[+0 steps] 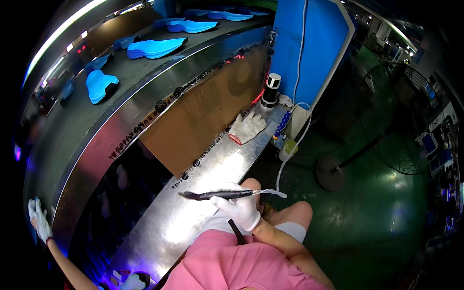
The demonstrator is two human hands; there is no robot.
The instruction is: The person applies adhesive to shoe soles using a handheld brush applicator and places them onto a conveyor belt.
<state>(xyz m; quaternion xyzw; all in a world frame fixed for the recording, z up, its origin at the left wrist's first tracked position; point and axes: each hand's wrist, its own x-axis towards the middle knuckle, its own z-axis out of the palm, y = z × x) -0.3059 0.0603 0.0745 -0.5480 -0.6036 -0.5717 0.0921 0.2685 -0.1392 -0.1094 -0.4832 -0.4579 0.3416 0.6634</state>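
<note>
White-gloved, my right hand (239, 208) grips a slim black brush (220, 195), its dark tip pointing left above the metal shelf. A pale hose (278, 192) runs from the brush's rear end. At the far left, my left hand (39, 220), also in a white glove, reaches to the edge of the conveyor belt (63, 130). Its fingers look stretched out; a bit of blue shows beside them, too small to make out. Several bright blue shoe soles (154, 48) lie spread along the belt, one sole (100, 87) nearer than the rest.
On the metal shelf (203, 191) lie an off-white knitted glove (247, 128) and a black cylinder with a silver cap (271, 91). A cardboard sheet (208, 106) stands behind it. To the right are a blue machine panel (309, 43) and a floor fan (333, 166).
</note>
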